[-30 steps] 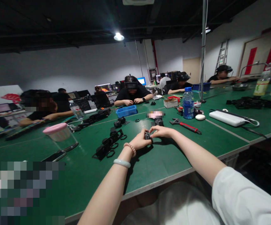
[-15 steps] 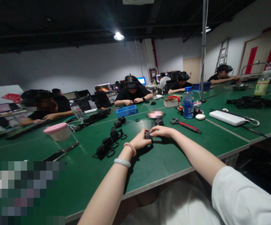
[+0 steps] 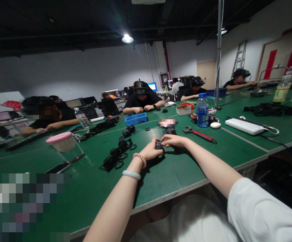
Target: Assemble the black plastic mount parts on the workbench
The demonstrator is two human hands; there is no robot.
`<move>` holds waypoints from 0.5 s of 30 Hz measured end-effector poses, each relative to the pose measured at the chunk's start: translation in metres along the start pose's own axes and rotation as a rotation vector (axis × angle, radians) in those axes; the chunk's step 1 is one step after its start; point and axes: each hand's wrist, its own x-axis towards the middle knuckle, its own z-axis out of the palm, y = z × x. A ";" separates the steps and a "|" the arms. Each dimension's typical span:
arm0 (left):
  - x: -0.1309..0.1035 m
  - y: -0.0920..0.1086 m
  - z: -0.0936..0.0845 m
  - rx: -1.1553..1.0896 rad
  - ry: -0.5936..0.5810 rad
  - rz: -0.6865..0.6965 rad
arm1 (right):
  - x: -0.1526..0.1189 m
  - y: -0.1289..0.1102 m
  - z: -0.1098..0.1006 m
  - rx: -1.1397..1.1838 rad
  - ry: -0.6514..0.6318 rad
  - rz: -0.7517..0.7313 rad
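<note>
My left hand (image 3: 150,150), with a bead bracelet and a pale bangle at the wrist, is closed around a small black part (image 3: 158,145) just above the table. The fingers of my right hand (image 3: 173,140) pinch at the near top edge of that same part; the fingertips partly cover it. Just beyond my hands stands a dark cylindrical piece (image 3: 170,130). To the left lies a row of black parts with rings (image 3: 118,154), and behind it a black lens-like piece (image 3: 129,130).
An adjustable wrench (image 3: 200,135) with a red-black handle lies right of my hands. Further out are a blue bottle (image 3: 202,111), a blue tray (image 3: 136,119) and a white power bank (image 3: 245,126). A pink-lidded container (image 3: 61,141) stands left. Other people work across the green table (image 3: 181,171).
My right fingers have shifted very slightly at the black part. My left hand keeps its grip, and the rest stays as it was.
</note>
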 end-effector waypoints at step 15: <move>0.000 0.000 0.001 0.012 0.014 0.010 | -0.004 -0.002 -0.001 -0.180 -0.048 -0.091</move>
